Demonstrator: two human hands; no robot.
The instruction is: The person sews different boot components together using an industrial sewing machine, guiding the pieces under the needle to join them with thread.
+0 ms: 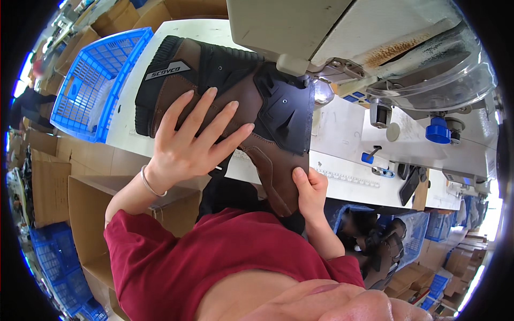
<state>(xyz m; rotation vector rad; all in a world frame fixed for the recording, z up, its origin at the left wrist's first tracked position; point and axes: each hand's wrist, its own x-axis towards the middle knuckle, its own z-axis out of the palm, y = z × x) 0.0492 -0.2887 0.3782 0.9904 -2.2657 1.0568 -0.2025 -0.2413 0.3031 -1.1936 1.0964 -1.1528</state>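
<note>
A: From where does the single view look?

B: From the person's head, a wide fisheye facing steeply down, so the red sleeve (176,257) fills the lower centre of the frame and a dark round rim cuts off all four corners.

A: How near does it sit?

B: Very close. The hands, the left hand (187,144) and the right hand (310,192), lie at mid-frame on a brown and black boot upper (235,101), and the sewing machine (375,48) looms large across the upper right.

A: And the edges?

B: The white worktop (342,134) bends toward the rim; a blue crate (96,80) sits upper left. No second view shares the scene.
</note>
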